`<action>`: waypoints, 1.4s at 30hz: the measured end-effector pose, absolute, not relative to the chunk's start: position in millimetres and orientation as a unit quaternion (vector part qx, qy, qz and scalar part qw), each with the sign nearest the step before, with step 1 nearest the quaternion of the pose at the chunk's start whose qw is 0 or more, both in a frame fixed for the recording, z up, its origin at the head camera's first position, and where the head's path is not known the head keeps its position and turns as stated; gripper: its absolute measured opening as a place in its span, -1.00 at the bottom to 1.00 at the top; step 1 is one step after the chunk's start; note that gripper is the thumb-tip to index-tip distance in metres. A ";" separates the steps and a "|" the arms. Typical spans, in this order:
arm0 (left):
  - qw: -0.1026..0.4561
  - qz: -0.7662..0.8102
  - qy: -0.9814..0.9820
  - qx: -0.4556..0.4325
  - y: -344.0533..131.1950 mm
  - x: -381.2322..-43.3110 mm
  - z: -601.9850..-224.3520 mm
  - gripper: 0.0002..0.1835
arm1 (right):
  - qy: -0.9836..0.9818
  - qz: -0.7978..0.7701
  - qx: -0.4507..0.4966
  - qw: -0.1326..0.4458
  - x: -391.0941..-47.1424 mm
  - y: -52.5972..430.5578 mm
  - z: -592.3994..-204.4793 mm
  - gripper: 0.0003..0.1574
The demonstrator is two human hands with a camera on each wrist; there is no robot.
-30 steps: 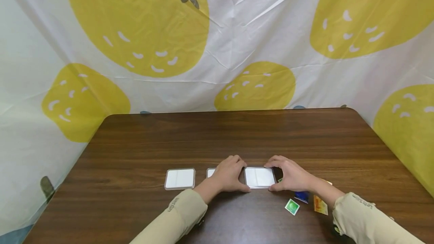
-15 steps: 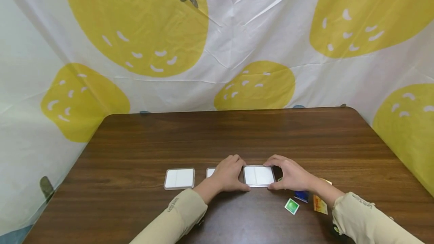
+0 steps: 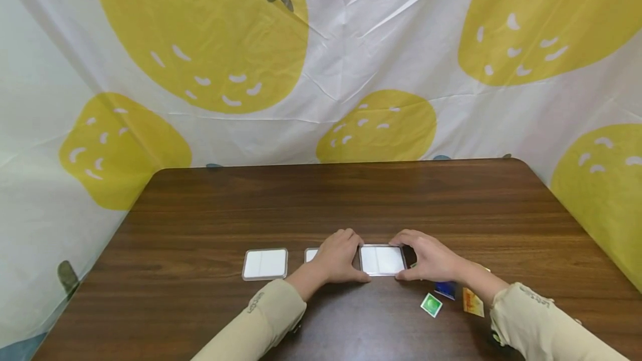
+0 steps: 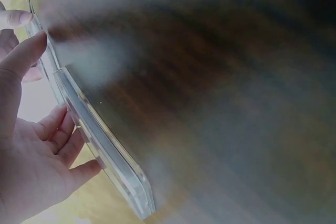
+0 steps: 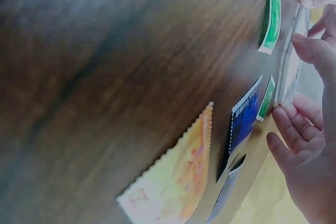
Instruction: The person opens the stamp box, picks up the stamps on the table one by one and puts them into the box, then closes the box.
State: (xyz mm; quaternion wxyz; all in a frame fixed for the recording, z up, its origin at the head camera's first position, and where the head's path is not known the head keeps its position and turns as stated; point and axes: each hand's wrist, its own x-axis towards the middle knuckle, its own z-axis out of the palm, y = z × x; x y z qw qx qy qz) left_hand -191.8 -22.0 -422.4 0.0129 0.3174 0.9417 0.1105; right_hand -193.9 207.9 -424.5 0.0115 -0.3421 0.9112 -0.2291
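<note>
A clear, flat plastic case (image 3: 383, 261) with a white, centre-lined inside lies between both hands on the brown table. My left hand (image 3: 337, 259) grips its left side, thumb at the near corner and fingertips at the far one. On the right side, my right hand (image 3: 428, 257) holds it the same way, thumb and fingers spread between the corners. Part of a second case (image 3: 311, 254) shows behind the left hand; its thick clear edge (image 4: 107, 148) runs close beside the fingers in the left wrist view. Farther left lies a third case (image 3: 265, 264).
Several perforated stamps lie near the right hand: a green one (image 3: 431, 305), a blue one (image 3: 445, 290) and an orange-yellow one (image 3: 473, 302). A smaller-looking green stamp (image 5: 266, 98) sits by the held case. A white cloth with yellow fruit (image 3: 376, 127) hangs behind the table.
The held case has shifted very slightly away from me and to the left between the hands. Both hands keep nearly the same place; the stamps and other cases stay put.
</note>
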 end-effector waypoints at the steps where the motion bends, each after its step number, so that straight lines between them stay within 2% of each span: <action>1: 0.013 0.111 0.942 0.317 -21.9 -191.9 -422.4 -0.34 | 0.911 -0.229 -0.343 0.012 -194.0 208.1 -424.0 -0.33; 12: 0.013 0.141 0.939 0.315 -33.5 -190.2 -418.3 -0.32 | 0.909 -0.239 -0.340 -0.008 -206.2 216.8 -412.8 -0.32; 26: 0.020 0.136 0.937 0.320 -36.5 -187.5 -418.8 -0.34 | 0.916 -0.287 -0.279 0.017 -249.1 219.3 -419.4 -0.23; 33: 0.011 0.138 0.937 0.322 -36.8 -186.3 -420.2 -0.34 | 0.918 -0.282 -0.279 0.003 -259.2 215.5 -424.2 -0.22; 42: 0.013 0.130 0.937 0.324 -36.6 -186.6 -419.8 -0.34 | 0.910 -0.288 -0.296 0.033 -265.0 210.1 -422.4 -0.27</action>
